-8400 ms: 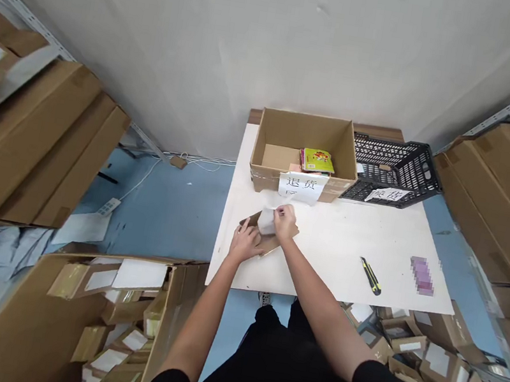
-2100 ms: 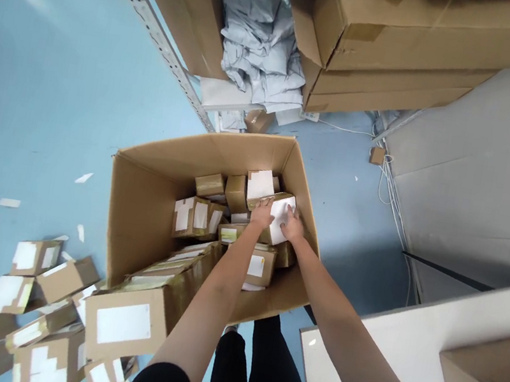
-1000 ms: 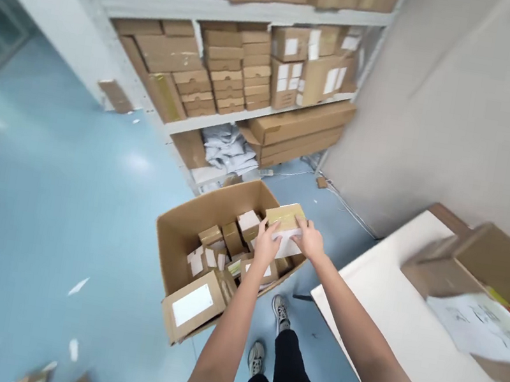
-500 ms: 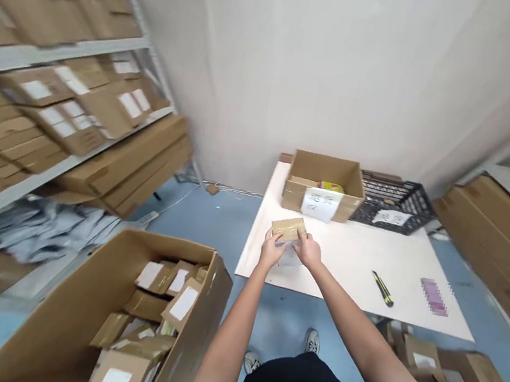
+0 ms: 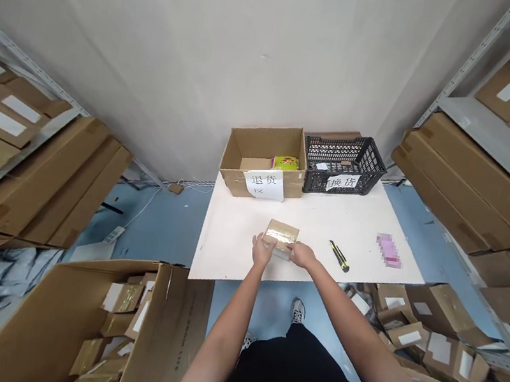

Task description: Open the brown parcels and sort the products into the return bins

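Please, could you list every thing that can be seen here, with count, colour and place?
small parcel: one, brown, on the table between both hands
table: one, white, by the wall
open box: one, brown, table's far edge, paper label in front
crate: one, black, right of the open box
knife: one, black and yellow, on the table, right of the parcel
large carton: one, brown, floor at left, holding small parcels
left hand: one, on the parcel's left side
right hand: one, on the parcel's right side
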`<state>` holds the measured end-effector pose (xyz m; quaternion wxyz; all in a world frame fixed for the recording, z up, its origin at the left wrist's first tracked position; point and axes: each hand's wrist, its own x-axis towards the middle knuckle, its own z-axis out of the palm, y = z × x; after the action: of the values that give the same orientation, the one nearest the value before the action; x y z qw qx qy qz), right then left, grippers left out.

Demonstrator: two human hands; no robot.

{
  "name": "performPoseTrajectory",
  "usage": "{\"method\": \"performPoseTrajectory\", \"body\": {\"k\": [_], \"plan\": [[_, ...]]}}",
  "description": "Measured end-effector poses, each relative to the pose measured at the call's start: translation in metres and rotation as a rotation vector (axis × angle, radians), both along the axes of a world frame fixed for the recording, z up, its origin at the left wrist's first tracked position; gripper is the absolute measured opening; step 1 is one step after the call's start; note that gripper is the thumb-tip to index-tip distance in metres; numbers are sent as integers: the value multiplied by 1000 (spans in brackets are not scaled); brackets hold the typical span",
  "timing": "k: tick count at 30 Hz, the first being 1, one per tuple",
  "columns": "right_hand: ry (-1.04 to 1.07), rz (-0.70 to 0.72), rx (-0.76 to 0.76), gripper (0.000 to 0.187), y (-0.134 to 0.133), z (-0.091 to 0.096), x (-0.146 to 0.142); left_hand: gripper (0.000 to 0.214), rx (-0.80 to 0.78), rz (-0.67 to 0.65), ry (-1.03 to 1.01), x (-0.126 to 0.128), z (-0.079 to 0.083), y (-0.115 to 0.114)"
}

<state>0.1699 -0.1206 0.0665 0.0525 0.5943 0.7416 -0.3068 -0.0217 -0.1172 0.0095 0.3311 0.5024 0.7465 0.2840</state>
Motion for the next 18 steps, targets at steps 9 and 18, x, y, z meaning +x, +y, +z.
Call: {"method": "performPoseTrajectory", "body": {"k": [9,18], "plan": [[198,-188,50,104,59,-8,44,70,-309,-381,-410,23,20,62],[461,-211,230,80,70,-22,48,52,18,-214,-132,52,26,46]]}}
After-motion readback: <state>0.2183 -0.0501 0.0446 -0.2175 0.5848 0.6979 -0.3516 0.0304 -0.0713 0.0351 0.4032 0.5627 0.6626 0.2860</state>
